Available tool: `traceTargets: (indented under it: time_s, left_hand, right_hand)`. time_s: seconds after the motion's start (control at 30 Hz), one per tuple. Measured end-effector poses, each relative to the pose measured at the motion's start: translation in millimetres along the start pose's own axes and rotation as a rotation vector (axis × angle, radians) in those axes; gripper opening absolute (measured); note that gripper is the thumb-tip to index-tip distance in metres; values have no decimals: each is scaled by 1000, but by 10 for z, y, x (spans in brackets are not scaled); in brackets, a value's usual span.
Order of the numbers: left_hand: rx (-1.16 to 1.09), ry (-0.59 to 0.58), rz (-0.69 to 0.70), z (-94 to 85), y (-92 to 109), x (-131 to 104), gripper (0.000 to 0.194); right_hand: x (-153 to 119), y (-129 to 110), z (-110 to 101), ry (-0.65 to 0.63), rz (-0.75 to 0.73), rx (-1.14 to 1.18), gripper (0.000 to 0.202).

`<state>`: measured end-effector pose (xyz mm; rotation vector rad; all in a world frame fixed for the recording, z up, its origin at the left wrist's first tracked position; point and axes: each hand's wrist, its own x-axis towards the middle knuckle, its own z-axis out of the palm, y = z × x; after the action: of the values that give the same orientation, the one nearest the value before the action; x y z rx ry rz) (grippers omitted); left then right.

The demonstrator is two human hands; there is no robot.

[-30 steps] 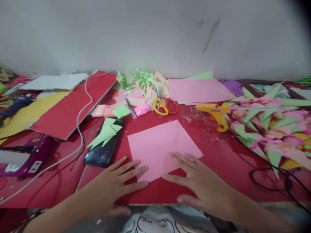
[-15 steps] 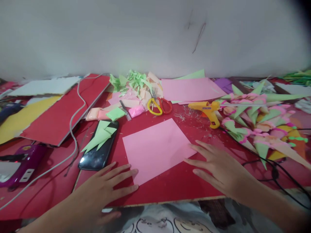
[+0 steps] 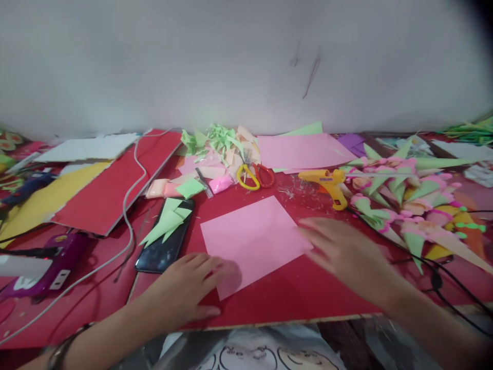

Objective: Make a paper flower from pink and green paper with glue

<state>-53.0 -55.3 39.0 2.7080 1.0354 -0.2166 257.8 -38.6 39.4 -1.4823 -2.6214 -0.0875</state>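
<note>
In the middle of the red table [image 3: 277, 303], seen from the head view, the pink sheet [image 3: 254, 241] lies flat and aslant between two bare hands; the left hand [image 3: 188, 282] is at its near left side, fingers loosely bent, thumb apart, gripping nothing that shows; the right hand [image 3: 342, 252], blurred, reaches its right corner with fingers extended, seemingly without a grip; whether either touches the paper, I cannot tell.

Pinned by nothing visible, the sheet could skid or crease if a hand pushed it sideways; a wide sweep of the left hand might scatter the green cutouts [image 3: 167, 223] from the phone [image 3: 159, 258]; a tug on the black cord [image 3: 389, 234] could drag the glue gun [image 3: 331, 180].

Farther back, scissors [image 3: 265, 176], packets [image 3: 191, 188] and paper shreds [image 3: 221, 139] crowd the surface; paper flowers [image 3: 414, 192] heap up at right; a plain pale wall [image 3: 185, 67] stands behind.
</note>
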Motion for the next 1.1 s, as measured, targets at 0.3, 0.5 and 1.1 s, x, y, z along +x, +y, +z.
traceTargets:
  time_s: [0.3, 0.5, 1.1]
  left_hand:
    - [127, -101, -239, -192, 332, 349, 61]
    - [198, 54, -183, -152, 212, 406, 30]
    - [473, 230, -162, -859, -55, 322, 31]
  right_hand:
    - [361, -261, 213, -112, -413, 148, 35]
    - [394, -307, 293, 224, -606, -78, 23]
    - [697, -194, -445, 683, -409, -86, 22]
